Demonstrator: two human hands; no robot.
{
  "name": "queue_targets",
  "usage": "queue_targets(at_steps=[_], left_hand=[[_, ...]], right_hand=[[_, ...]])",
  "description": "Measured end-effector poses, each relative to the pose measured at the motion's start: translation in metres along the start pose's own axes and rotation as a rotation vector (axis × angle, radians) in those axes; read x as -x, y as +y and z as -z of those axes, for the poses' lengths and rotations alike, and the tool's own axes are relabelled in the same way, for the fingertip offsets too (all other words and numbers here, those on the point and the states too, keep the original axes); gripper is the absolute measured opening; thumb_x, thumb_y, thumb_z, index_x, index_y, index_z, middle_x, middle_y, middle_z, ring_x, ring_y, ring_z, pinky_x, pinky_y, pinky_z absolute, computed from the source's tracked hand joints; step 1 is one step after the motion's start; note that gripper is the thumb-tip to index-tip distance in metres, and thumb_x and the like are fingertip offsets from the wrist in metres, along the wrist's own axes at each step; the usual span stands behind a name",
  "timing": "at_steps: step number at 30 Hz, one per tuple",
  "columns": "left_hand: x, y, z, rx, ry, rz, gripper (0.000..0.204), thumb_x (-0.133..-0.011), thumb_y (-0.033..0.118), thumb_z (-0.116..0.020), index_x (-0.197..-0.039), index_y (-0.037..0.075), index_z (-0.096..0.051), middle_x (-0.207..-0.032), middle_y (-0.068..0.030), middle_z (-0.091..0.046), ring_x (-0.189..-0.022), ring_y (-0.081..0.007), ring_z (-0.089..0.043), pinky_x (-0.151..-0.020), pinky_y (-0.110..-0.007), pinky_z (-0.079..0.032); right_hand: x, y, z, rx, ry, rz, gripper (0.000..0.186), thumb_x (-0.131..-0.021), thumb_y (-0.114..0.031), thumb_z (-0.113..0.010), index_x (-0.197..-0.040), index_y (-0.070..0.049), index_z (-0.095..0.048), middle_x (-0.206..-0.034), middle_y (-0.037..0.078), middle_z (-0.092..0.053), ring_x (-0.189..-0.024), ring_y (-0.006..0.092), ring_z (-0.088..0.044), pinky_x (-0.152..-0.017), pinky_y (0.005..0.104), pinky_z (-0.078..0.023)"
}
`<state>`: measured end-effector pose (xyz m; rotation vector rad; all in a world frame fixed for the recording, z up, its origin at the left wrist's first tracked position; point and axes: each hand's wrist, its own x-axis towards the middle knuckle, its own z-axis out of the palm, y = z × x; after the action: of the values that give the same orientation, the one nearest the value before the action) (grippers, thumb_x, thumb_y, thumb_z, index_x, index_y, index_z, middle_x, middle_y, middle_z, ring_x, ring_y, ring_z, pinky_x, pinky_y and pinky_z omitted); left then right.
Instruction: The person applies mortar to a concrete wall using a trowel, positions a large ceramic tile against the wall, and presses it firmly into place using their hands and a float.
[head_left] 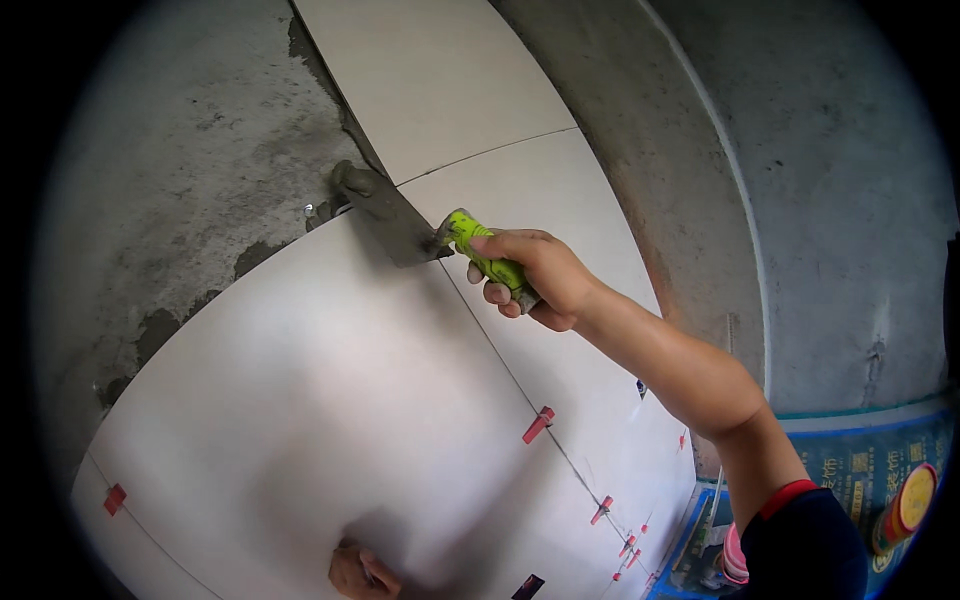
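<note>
My right hand (535,275) is wrapped around the bright green handle of a trowel (395,225). Grey mortar coats the trowel's flat blade, with a thicker lump (360,185) at its far left end. The blade lies over the top edge of a large white wall tile (300,400), beside the joint with the tile column on the right. Low in the picture, my left hand (362,572) is against that white tile, its fingers curled in; whatever they may hold is hidden.
Bare grey concrete with mortar patches (160,335) borders the tile's upper left edge. Red tile-levelling wedges (538,425) sit along the joints, another red wedge (115,498) at far left. At lower right are a yellow-topped red bucket (905,505) and a pink container (736,555).
</note>
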<state>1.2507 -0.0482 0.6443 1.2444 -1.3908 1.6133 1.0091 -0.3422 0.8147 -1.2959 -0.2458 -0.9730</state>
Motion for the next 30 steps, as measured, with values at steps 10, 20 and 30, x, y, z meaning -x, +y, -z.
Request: queue_targets(at_steps=[10, 20, 30], left_hand=[[0.015, -0.008, -0.004, 0.043, -0.039, 0.145, 0.021, -0.088, 0.01, -0.046, -0.069, 0.0, -0.045, -0.058, -0.0106, -0.041, -0.046, -0.0253, -0.041, -0.042, -0.035, -0.029], [0.004, -0.004, 0.0, -0.013, -0.012, -0.019, 0.034, -0.095, 0.017, -0.046, -0.072, -0.004, -0.057, -0.067, -0.0172, -0.059, -0.05, -0.03, -0.053, -0.044, -0.037, -0.043], [0.013, -0.003, -0.003, 0.1, -0.013, 0.157, 0.025, -0.09, 0.012, -0.045, -0.067, 0.0, -0.044, -0.057, -0.0099, -0.039, -0.045, -0.0248, -0.04, -0.041, -0.034, -0.028]], right_hand=[[-0.005, 0.003, 0.01, -0.09, -0.048, 0.004, 0.025, -0.089, -0.021, -0.056, -0.098, 0.002, -0.054, -0.078, 0.008, -0.056, -0.055, 0.0111, -0.05, -0.044, 0.0238, -0.04], [-0.003, -0.006, 0.003, -0.056, -0.021, -0.003, 0.022, -0.089, -0.019, -0.055, -0.094, 0.002, -0.053, -0.077, 0.007, -0.055, -0.055, 0.0113, -0.05, -0.044, 0.0243, -0.04], [-0.036, -0.002, -0.013, -0.03, -0.036, 0.116, 0.021, -0.09, -0.018, -0.054, -0.092, 0.003, -0.053, -0.074, 0.009, -0.055, -0.053, 0.0126, -0.05, -0.044, 0.0258, -0.041]])
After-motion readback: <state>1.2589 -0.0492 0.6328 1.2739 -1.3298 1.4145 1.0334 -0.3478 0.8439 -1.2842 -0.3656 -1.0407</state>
